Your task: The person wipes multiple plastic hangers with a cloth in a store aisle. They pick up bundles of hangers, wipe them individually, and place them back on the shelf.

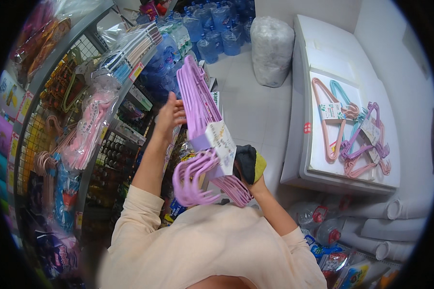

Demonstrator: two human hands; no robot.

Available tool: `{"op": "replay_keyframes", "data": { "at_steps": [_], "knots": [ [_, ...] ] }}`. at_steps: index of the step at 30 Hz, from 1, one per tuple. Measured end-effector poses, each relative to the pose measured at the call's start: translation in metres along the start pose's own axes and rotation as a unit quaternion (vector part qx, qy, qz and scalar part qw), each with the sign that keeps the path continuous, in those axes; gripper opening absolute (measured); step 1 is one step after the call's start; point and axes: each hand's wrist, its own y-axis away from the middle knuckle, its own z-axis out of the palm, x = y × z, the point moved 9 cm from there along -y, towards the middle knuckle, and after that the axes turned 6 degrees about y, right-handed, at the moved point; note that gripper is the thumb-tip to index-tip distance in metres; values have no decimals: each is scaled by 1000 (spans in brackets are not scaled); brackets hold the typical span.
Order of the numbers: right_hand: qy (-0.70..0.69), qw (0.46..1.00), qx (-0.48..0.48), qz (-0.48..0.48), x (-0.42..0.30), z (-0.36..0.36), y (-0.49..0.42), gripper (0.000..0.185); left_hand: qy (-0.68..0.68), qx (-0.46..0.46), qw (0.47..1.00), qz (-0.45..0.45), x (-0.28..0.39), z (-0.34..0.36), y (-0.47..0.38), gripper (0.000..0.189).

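Note:
A bundle of purple clothes hangers (199, 97) is held up before my chest, hooks towards me. Around its middle runs a white printed cardboard sleeve (220, 148). My left hand (170, 117) is at the bundle's left side, thumb raised and fingertips at the outer hangers. On the other side, my right hand (255, 182) holds a black and yellow cloth (251, 164) against the bundle. Its fingers are mostly hidden by the cloth and sleeve, so its grip on the hangers cannot be seen.
Shop shelving (90, 151) on the left carries packaged goods and more hangers. Several blue water bottles (220, 36) and a plastic-wrapped bundle (273, 50) stand ahead. To the right, pink hangers (327, 126) and purple hangers (358, 137) lie on a white chest freezer (329, 47).

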Motion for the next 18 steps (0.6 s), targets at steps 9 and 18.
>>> {"op": "replay_keyframes", "data": {
  "at_steps": [9,18],
  "knots": [
    [-247,835,-295,393,19,67,39,39,297,-91,946,-96,-116,36,-47,46],
    [-409,799,-61,436,49,78,44,33,112,-74,982,-130,-110,81,-16,18]
  ]
}}
